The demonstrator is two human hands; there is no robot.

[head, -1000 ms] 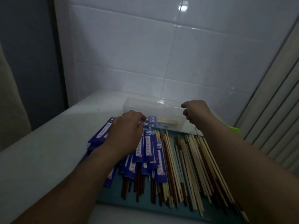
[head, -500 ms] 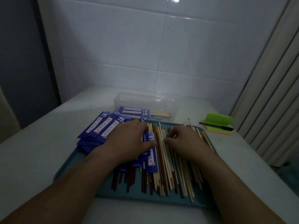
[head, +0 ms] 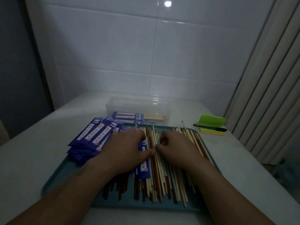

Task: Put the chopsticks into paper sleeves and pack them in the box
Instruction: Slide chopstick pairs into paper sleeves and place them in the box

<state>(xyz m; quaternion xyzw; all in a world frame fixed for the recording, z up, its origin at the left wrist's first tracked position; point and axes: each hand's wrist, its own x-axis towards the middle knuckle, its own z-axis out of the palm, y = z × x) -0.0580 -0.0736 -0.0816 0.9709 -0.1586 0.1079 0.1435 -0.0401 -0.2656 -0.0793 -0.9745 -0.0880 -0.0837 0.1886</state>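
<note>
Moved: left hand (head: 125, 148) and right hand (head: 177, 148) are back from the box (head: 138, 104) onto the tray (head: 123, 200), thumbs almost touching now.
Chopsticks (head: 162, 176): loose heap on the tray, way too many to count, long axis running from the near edge toward the wall (head: 178, 54).
Boxed pairs (head: 129, 117): three-ish, lying crosswise, bare ends pointing right.
Sleeves (head: 95, 137): one blue stack on the tray's left.
Fingers: left flat on the sleeves; right curled onto the chopsticks, can't tell if pinching one.
</note>
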